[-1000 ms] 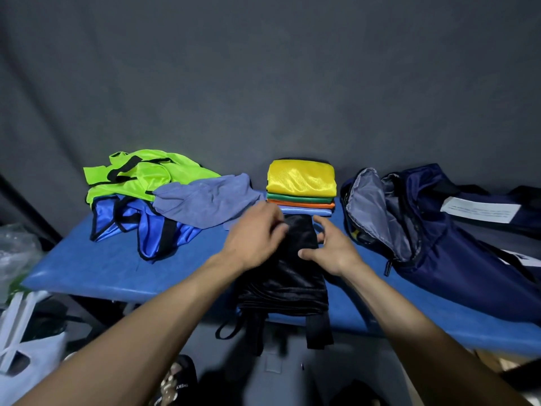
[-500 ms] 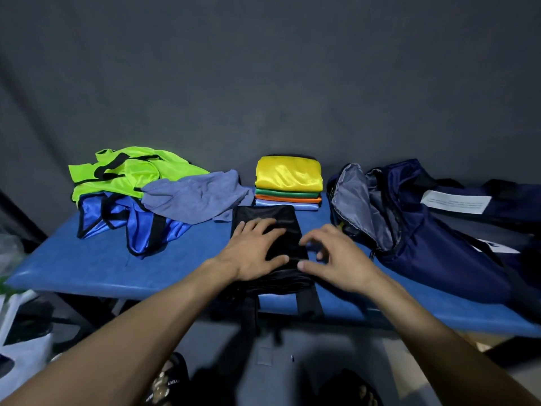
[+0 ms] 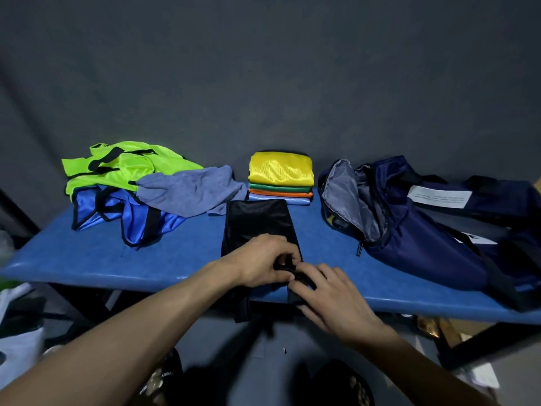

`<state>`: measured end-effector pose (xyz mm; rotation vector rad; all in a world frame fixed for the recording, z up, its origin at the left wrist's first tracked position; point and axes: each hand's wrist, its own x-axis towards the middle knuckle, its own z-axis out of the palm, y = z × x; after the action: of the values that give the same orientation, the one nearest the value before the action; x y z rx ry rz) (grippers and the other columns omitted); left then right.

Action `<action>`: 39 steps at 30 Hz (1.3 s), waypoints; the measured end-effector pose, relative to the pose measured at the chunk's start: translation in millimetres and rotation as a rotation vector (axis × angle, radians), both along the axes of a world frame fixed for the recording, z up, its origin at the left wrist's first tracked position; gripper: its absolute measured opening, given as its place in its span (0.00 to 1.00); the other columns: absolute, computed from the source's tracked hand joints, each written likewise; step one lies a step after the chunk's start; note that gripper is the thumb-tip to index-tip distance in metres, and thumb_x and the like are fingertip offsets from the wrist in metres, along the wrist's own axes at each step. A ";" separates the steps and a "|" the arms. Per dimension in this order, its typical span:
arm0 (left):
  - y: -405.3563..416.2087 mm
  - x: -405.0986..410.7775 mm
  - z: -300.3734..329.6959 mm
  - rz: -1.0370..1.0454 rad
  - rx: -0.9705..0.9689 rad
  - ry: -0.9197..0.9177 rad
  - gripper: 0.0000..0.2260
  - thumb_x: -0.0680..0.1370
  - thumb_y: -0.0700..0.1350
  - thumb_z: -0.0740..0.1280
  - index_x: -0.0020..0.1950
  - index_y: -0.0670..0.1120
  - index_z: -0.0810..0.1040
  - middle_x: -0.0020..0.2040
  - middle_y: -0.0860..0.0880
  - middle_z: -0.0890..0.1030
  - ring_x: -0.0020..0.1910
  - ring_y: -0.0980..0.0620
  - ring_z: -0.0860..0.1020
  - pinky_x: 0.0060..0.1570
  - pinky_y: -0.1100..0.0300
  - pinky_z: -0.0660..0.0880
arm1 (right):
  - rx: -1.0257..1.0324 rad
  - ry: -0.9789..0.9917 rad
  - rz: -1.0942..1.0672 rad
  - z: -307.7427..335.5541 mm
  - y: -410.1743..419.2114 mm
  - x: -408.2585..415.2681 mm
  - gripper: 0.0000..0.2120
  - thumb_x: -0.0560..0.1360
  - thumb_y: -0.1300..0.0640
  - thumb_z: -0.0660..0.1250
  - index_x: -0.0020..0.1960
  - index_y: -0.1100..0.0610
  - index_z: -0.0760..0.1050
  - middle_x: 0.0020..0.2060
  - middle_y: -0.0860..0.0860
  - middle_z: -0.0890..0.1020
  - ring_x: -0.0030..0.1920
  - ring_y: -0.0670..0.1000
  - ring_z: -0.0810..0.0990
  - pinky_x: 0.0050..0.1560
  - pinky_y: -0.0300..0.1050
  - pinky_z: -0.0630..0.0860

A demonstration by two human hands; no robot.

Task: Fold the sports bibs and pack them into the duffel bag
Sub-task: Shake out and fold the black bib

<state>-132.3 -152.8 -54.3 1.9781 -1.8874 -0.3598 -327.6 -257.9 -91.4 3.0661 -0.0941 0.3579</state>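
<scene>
Black bib (image 3: 257,221) half folded, both hands gripping hem

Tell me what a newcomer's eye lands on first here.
Both hands, left hand and right hand, grip the near end of a black bib at the front edge of the blue table. Behind it sits a folded stack topped by a yellow bib. At the right, the navy duffel bag lies open.
</scene>
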 end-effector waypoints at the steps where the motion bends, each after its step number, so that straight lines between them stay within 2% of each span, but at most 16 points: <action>1: 0.6 -0.3 -0.9 0.006 -0.012 0.020 0.10 0.75 0.51 0.75 0.54 0.53 0.80 0.45 0.55 0.75 0.44 0.54 0.75 0.46 0.56 0.73 | 0.068 -0.013 -0.012 1.0 -0.7 -0.7 0.28 0.68 0.44 0.75 0.65 0.48 0.70 0.68 0.49 0.69 0.57 0.53 0.76 0.51 0.49 0.76; 4: 5.1 2.2 -2.3 0.016 -0.021 0.070 0.14 0.72 0.52 0.77 0.55 0.53 0.80 0.45 0.55 0.75 0.44 0.56 0.74 0.47 0.59 0.72 | 0.385 -0.041 -0.119 2.0 -5.0 -0.3 0.38 0.67 0.38 0.74 0.72 0.45 0.63 0.72 0.43 0.63 0.68 0.47 0.68 0.63 0.46 0.69; 7: 9.7 1.9 -9.3 0.000 -0.011 0.033 0.19 0.69 0.52 0.78 0.57 0.53 0.77 0.48 0.56 0.74 0.48 0.54 0.72 0.52 0.61 0.70 | 0.459 -0.026 -0.196 -1.0 -3.0 6.0 0.45 0.66 0.36 0.74 0.76 0.45 0.59 0.68 0.41 0.68 0.67 0.46 0.67 0.65 0.44 0.65; 9: 11.6 0.6 -12.7 0.014 -0.058 0.049 0.17 0.70 0.46 0.76 0.57 0.52 0.78 0.49 0.54 0.75 0.49 0.52 0.73 0.53 0.59 0.71 | 0.472 -0.055 -0.218 -2.3 -1.3 8.7 0.41 0.65 0.36 0.73 0.74 0.44 0.62 0.63 0.41 0.70 0.65 0.47 0.68 0.64 0.46 0.65; 12: 15.2 3.2 -13.3 0.058 -0.153 0.170 0.12 0.72 0.40 0.75 0.54 0.51 0.81 0.47 0.53 0.77 0.47 0.56 0.77 0.50 0.58 0.75 | 0.531 -0.088 -0.244 -2.3 1.3 12.0 0.36 0.64 0.32 0.70 0.68 0.42 0.67 0.58 0.39 0.70 0.62 0.45 0.69 0.61 0.47 0.66; 17: 17.3 8.2 -14.2 0.111 -0.255 0.342 0.10 0.72 0.39 0.77 0.50 0.50 0.84 0.45 0.53 0.80 0.45 0.55 0.80 0.48 0.64 0.74 | 0.812 -0.224 -0.377 6.5 16.4 22.3 0.32 0.61 0.31 0.72 0.61 0.40 0.71 0.54 0.38 0.74 0.58 0.42 0.74 0.61 0.48 0.71; 21: 16.8 14.3 -15.8 0.119 -0.265 0.482 0.10 0.72 0.38 0.75 0.50 0.49 0.84 0.46 0.50 0.82 0.46 0.49 0.81 0.51 0.58 0.76 | 1.104 -0.088 -0.356 25.2 13.7 25.4 0.28 0.65 0.41 0.81 0.61 0.42 0.73 0.55 0.42 0.80 0.55 0.43 0.79 0.57 0.41 0.77; 23: 16.4 17.2 -16.8 0.121 -0.261 0.550 0.09 0.73 0.35 0.74 0.50 0.46 0.83 0.45 0.51 0.82 0.45 0.50 0.80 0.51 0.59 0.76 | 1.268 -0.003 -0.269 36.0 8.5 25.5 0.22 0.70 0.46 0.79 0.60 0.45 0.76 0.52 0.44 0.83 0.52 0.43 0.82 0.52 0.35 0.77; 25: 16.5 18.8 -16.7 0.129 -0.242 0.612 0.09 0.73 0.33 0.74 0.50 0.44 0.83 0.44 0.51 0.81 0.44 0.54 0.78 0.51 0.62 0.74 | 1.383 -0.008 -0.272 42.8 1.5 28.5 0.12 0.77 0.49 0.73 0.59 0.48 0.79 0.48 0.43 0.84 0.49 0.41 0.82 0.48 0.33 0.75; 26: 16.8 19.2 -16.3 0.134 -0.230 0.637 0.09 0.74 0.33 0.74 0.50 0.44 0.83 0.43 0.51 0.81 0.44 0.55 0.78 0.51 0.62 0.73 | 1.403 -0.028 -0.303 44.2 -2.9 30.5 0.07 0.79 0.50 0.70 0.56 0.47 0.81 0.46 0.43 0.84 0.49 0.42 0.81 0.48 0.35 0.74; 29: 17.8 21.2 -15.9 0.122 -0.191 0.677 0.08 0.74 0.33 0.74 0.50 0.43 0.83 0.43 0.50 0.81 0.45 0.55 0.78 0.51 0.63 0.73 | 1.413 -0.037 -0.327 38.1 -14.0 35.9 0.09 0.77 0.55 0.65 0.50 0.47 0.83 0.43 0.47 0.82 0.47 0.46 0.78 0.47 0.42 0.72; 32: 18.1 21.8 -15.3 0.109 -0.187 0.687 0.07 0.75 0.33 0.74 0.50 0.43 0.83 0.44 0.46 0.82 0.46 0.54 0.77 0.52 0.62 0.73 | 1.403 -0.051 -0.261 33.3 -17.2 38.1 0.08 0.77 0.67 0.68 0.53 0.57 0.82 0.45 0.51 0.83 0.46 0.46 0.81 0.49 0.36 0.75; 35: 18.5 21.8 -15.6 0.126 -0.198 0.696 0.06 0.76 0.34 0.73 0.50 0.42 0.83 0.47 0.41 0.83 0.45 0.54 0.78 0.51 0.61 0.74 | 1.396 -0.075 -0.221 31.2 -22.3 40.0 0.07 0.75 0.66 0.74 0.52 0.60 0.81 0.44 0.53 0.82 0.44 0.49 0.80 0.50 0.37 0.76; 39: 16.7 21.9 -19.4 0.135 -0.202 0.686 0.05 0.76 0.35 0.73 0.51 0.42 0.82 0.48 0.41 0.83 0.47 0.52 0.79 0.53 0.57 0.75 | 1.394 -0.135 -0.188 26.3 -22.5 41.1 0.06 0.74 0.65 0.75 0.50 0.60 0.80 0.38 0.54 0.79 0.39 0.47 0.78 0.45 0.35 0.75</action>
<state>-110.4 -136.1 -73.7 1.5614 -1.2922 -0.6757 -286.5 -280.4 -65.1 4.2658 -1.0335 0.7156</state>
